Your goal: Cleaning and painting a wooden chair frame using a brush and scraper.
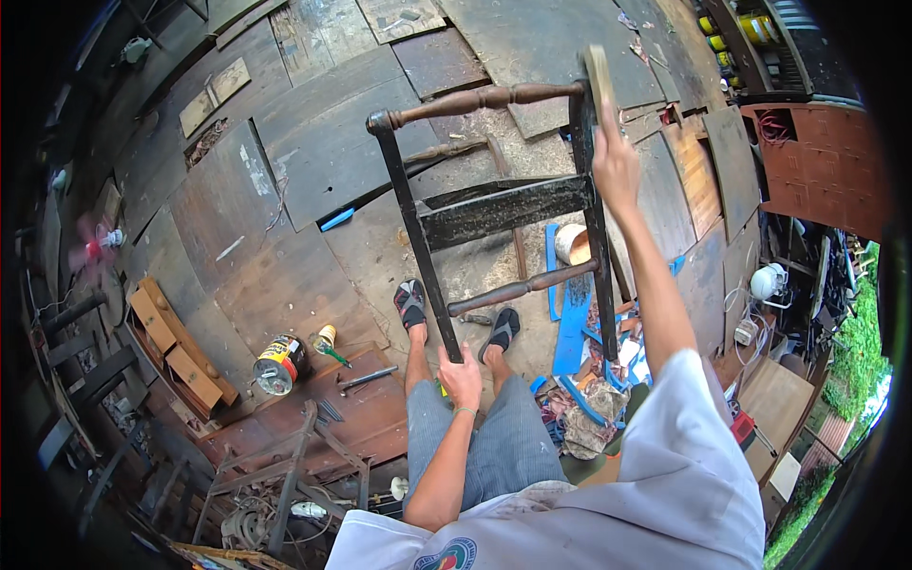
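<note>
A dark wooden chair frame [508,211] with turned rungs and worn black paint is held up and tilted in front of me. My left hand [462,382] is closed around the lower end of its left post. At the upper right post, my right hand [617,173] grips a pale, narrow tool [600,85], slightly blurred, that stands up along the outer side of the post. Its kind I cannot make out. Part of another wooden frame [503,157] shows behind the chair.
Flat boards [323,142] cover the floor. To the left lie a paint can [280,364], a green-handled brush [332,350] and a hammer [368,377]. A white bucket [573,244], blue strips [570,328] and a scrap pile [594,418] are at the right. A pink fan [92,245] stands far left.
</note>
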